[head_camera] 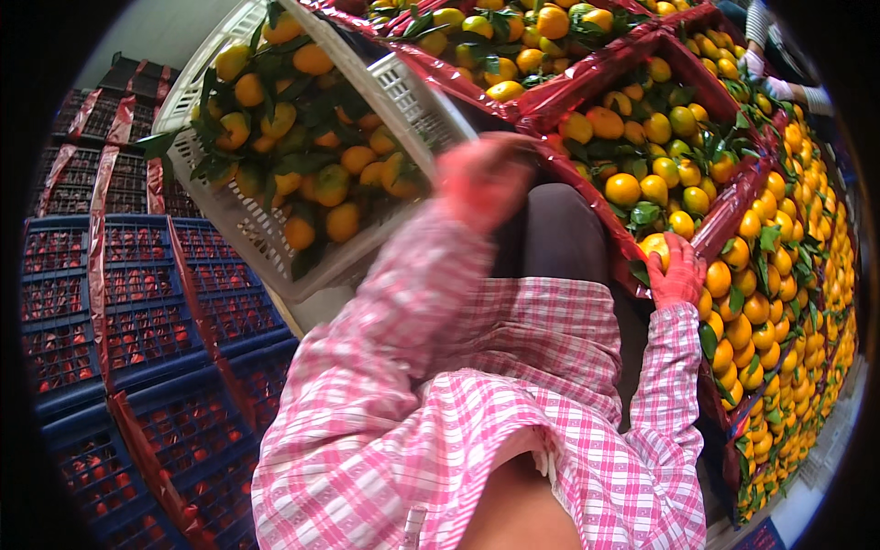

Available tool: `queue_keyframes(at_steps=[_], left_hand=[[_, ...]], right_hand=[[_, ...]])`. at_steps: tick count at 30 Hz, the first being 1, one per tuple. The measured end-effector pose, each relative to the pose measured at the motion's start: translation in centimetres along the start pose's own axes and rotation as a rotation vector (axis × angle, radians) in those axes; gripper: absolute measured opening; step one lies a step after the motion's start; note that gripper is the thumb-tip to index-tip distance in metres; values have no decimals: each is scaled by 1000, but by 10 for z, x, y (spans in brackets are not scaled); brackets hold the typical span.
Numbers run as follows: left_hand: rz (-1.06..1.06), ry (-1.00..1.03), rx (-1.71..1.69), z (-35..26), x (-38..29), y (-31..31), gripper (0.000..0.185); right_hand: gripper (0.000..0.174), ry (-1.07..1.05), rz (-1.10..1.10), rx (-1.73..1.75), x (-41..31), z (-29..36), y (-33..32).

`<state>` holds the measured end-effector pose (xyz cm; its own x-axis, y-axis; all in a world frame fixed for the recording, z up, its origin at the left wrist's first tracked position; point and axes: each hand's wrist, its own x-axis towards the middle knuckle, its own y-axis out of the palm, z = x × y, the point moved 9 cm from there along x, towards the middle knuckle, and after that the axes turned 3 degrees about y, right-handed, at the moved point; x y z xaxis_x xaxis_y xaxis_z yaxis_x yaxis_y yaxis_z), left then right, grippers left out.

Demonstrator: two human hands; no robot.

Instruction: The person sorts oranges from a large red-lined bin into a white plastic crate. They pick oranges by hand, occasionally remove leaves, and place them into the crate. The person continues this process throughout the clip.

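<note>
Blurred by motion, my left hand (485, 179) in a red glove is between a white plastic crate (275, 237) and a bin lined with red plastic film (584, 168); its fingers cannot be made out. The tilted crate holds mandarin oranges (332, 184) with green leaves and stems. Also in a red glove, my right hand (677, 271) has its fingers on an orange mandarin (654, 249) at the near corner of the lined bin. Loose mandarins (656, 189), some orange and some greenish, lie in that bin.
Stacked blue plastic crates (137, 302) with reddish contents stand on the left. Rows of mandarins (770, 302) fill the right side. Farther back, another lined bin holds mandarins (529, 58). A co-worker's gloved hands (777, 88) reach in at upper right.
</note>
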<state>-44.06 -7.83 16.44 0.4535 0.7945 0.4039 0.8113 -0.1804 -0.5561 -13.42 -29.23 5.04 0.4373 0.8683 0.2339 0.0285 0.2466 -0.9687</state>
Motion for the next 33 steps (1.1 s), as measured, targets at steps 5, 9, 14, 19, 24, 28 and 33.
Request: queue_keyframes(at_steps=[5, 9, 14, 19, 24, 28, 33], left_hand=[[103, -589, 1097, 178, -65, -187, 57], [48, -432, 862, 255, -89, -199, 72], [-531, -515, -258, 280, -106, -232, 68], [-340, -237, -479, 200, -70, -207, 70], [263, -339, -1875, 101, -30, -100, 68], [709, -485, -1953, 33, 11, 13, 73], [1004, -414, -968, -4, 59, 198, 53]], right_hand=[[50, 43, 51, -53, 2, 0, 8], [49, 40, 29, -86, 2, -1, 8], [48, 28, -6, -76, 1, -1, 6], [49, 58, -3, -66, 1, 2, 2], [48, 79, 43, -62, 6, 9, -6], [50, 182, 231, 11, 17, 4, -5], [55, 285, 328, -81, 25, 4, -8]])
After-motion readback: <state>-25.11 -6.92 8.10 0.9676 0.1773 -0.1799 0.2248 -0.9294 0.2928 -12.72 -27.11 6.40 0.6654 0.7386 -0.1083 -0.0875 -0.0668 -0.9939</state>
